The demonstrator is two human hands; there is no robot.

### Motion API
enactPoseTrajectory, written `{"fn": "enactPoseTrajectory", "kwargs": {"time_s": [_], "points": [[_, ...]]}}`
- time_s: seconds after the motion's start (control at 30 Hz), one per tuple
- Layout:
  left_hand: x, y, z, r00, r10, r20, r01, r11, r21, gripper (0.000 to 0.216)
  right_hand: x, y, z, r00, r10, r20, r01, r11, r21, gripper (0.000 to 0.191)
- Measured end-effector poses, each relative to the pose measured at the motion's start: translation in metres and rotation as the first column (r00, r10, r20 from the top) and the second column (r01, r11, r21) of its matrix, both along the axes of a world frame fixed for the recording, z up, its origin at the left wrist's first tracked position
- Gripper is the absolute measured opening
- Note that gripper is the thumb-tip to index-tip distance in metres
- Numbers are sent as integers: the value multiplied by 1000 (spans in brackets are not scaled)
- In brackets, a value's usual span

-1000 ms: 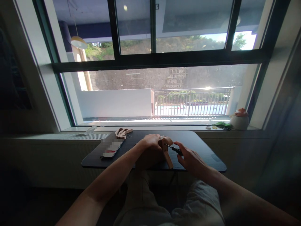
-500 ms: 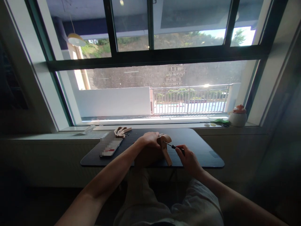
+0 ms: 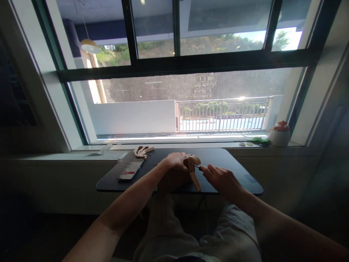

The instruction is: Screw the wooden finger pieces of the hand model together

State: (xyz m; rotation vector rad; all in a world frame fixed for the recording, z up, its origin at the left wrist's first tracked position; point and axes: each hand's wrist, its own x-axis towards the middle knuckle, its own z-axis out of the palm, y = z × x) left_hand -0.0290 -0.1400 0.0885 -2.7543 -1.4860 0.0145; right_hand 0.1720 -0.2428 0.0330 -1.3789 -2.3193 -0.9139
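My left hand [image 3: 177, 161] is closed on a light wooden piece [image 3: 194, 178] with a curved top and a straight leg, over the dark table. Its fingers are partly hidden behind the wood. My right hand [image 3: 218, 177] grips the dark handle of a screwdriver [image 3: 196, 166]. The thin metal shaft points left, and its tip meets the side of the wooden piece. A brown block-like body [image 3: 173, 182] sits in shadow under my left forearm, joined to or beside the wooden piece; I cannot tell which.
On the dark table [image 3: 234, 178], several loose wooden parts [image 3: 143, 151] and small dark screws lie at the back left. A flat phone-like object [image 3: 132, 170] rests nearer. A white jar with an orange lid [image 3: 279, 134] stands on the windowsill. My knees are under the table.
My right hand has slid forward along the screwdriver, its fingers now closer to the shaft and covering more of the handle. My left hand keeps its hold. The view has shifted slightly.
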Motion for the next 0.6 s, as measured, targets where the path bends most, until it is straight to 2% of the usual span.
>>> {"fn": "enactPoseTrajectory", "kwargs": {"time_s": [0.1, 0.2, 0.23, 0.33, 0.43, 0.5, 0.6], "points": [[0, 1, 0, 1000, -17, 0, 17, 1000, -9, 59, -2, 5, -10, 965, 9, -261, -35, 995, -97, 20], [1, 1, 1, 1000, -22, -3, 22, 1000, -11, 60, -8, 8, -27, 806, -56, -589, -61, 982, -176, 25], [1, 1, 1, 1000, -23, -4, 23, 1000, -11, 60, -10, 9, -33, 706, -89, -703, -90, 973, -214, 27], [1, -2, 2, 1000, -19, 3, 19, 1000, -10, 61, -12, 13, -43, 583, -139, -801, -133, 956, -262, 36], [1, -3, 3, 1000, -10, 2, 10, 1000, -10, 62, -8, 12, -36, 584, -152, -798, -166, 939, -300, 35], [1, -3, 3, 1000, -4, -12, 4, 1000, -10, 62, -6, 7, -24, 619, -158, -769, -158, 934, -319, 32], [1, -3, 2, 1000, 4, -21, -4, 1000, -4, 63, -5, -1, -6, 815, -103, -571, -63, 962, -265, 34]]}}
